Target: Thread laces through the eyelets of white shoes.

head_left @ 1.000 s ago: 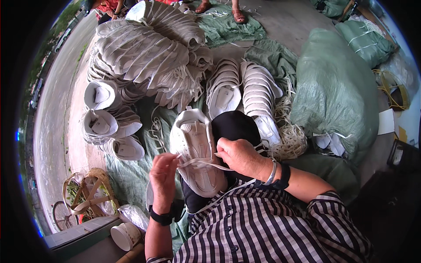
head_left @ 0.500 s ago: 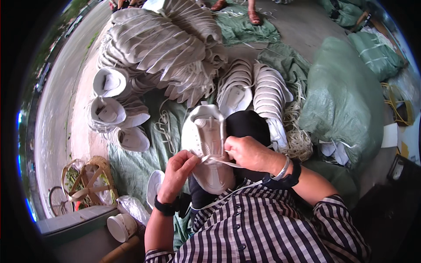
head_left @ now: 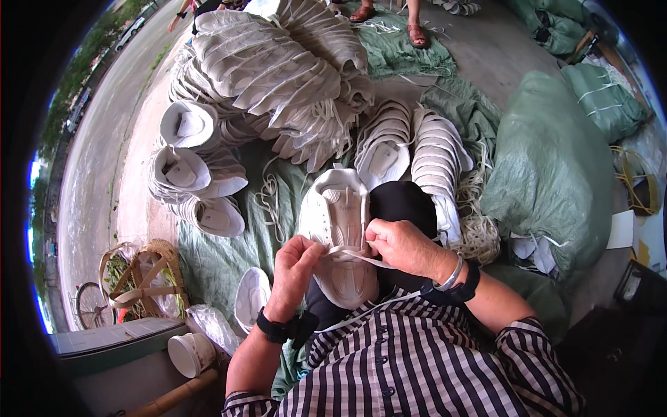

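Observation:
A white shoe upper point(head_left: 345, 215) lies over my dark-clothed knee, its open ankle end pointing away from me. A flat white shoelace point(head_left: 354, 254) crosses its throat, and a length of it trails down over my shirt. At the upper's left eyelet edge, my left hand point(head_left: 297, 270) is closed, thumb and finger pinching the lace. My right hand point(head_left: 411, 247) is closed too, with thumb and forefinger pinched at the right eyelet edge; the lace passes beneath this hand. Its fingertips partly hide what they grip.
Stacked shoe uppers point(head_left: 271, 69) form a large pile ahead, with more stacks point(head_left: 445, 156) nearer. A green sack point(head_left: 549, 160) stands right. Lower left are a woven basket point(head_left: 163, 267), a paper cup point(head_left: 189, 354) and a loose upper point(head_left: 251, 299). Another person's sandalled feet point(head_left: 417, 35) show at the top.
The whole view has shifted slightly, with the scene now lying a little further right. Both hands keep their pinch on the upper and lace, and the lace's crossing looks slightly flatter.

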A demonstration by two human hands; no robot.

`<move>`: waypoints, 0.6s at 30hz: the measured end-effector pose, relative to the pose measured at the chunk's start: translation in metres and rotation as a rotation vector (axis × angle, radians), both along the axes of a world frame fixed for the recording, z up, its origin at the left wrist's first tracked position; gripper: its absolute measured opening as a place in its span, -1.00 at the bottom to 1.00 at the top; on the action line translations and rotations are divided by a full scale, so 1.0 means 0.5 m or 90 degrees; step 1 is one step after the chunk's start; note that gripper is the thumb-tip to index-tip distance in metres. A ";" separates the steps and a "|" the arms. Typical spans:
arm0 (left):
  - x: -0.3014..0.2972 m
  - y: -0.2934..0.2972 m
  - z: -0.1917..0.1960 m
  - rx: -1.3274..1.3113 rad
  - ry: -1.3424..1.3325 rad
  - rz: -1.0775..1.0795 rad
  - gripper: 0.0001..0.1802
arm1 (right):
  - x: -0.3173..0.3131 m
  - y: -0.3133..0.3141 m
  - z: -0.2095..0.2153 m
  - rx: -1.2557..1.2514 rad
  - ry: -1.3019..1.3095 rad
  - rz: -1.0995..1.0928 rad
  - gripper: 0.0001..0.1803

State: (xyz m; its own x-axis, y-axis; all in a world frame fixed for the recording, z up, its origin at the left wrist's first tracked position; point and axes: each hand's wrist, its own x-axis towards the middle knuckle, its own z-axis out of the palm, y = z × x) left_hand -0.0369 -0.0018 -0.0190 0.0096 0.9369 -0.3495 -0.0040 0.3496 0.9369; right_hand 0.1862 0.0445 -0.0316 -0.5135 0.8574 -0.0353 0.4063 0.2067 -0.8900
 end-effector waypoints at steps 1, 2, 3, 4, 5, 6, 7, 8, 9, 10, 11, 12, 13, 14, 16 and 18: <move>0.000 -0.001 -0.002 -0.005 -0.010 0.004 -0.85 | 0.000 0.000 0.000 0.006 -0.001 0.000 -0.95; 0.005 -0.002 -0.001 -0.004 -0.009 0.004 -0.85 | -0.001 -0.001 -0.001 0.012 -0.001 0.000 -0.95; 0.017 -0.003 0.003 0.090 0.223 -0.014 -0.87 | -0.003 -0.001 -0.002 0.012 0.000 0.000 -0.95; 0.029 -0.003 0.009 0.186 0.455 -0.034 -0.90 | -0.002 -0.001 -0.003 0.054 -0.020 0.004 -0.95; 0.036 0.006 0.019 0.336 0.634 -0.101 -0.91 | -0.001 -0.001 -0.003 0.096 -0.041 0.007 -0.92; 0.038 0.015 0.034 0.348 0.687 -0.161 -0.90 | 0.001 -0.004 0.001 0.098 -0.040 0.005 -0.92; 0.042 0.029 0.049 0.363 0.738 -0.223 -0.89 | 0.005 -0.004 0.008 0.178 -0.104 0.025 -0.94; 0.032 0.042 0.059 0.355 0.724 -0.273 -0.88 | 0.007 -0.005 0.013 0.256 -0.166 0.049 -0.95; 0.017 0.055 0.071 0.348 0.709 -0.324 -0.86 | 0.006 -0.001 0.024 0.257 -0.166 0.048 -0.95; 0.009 0.062 0.097 0.289 0.748 -0.406 -0.87 | 0.000 0.008 0.039 0.409 -0.195 0.052 -0.93; 0.011 0.071 0.113 0.294 0.749 -0.406 -0.87 | -0.003 0.016 0.049 0.562 -0.228 0.052 -0.91; 0.015 0.080 0.126 0.465 0.768 -0.411 -0.81 | -0.003 0.019 0.048 0.616 -0.255 0.063 -0.90; 0.016 0.087 0.133 0.636 0.779 -0.412 -0.75 | -0.003 0.024 0.044 0.618 -0.256 0.060 -0.90; 0.010 0.097 0.129 0.619 0.805 -0.519 -0.45 | -0.002 0.033 0.039 0.627 -0.244 0.136 -0.90; 0.007 0.119 0.133 0.632 0.812 -0.585 -0.55 | 0.001 0.053 0.045 0.624 -0.230 0.247 -0.91; 0.008 0.130 0.137 0.648 0.812 -0.612 -0.58 | 0.001 0.066 0.041 0.621 -0.244 0.277 -0.93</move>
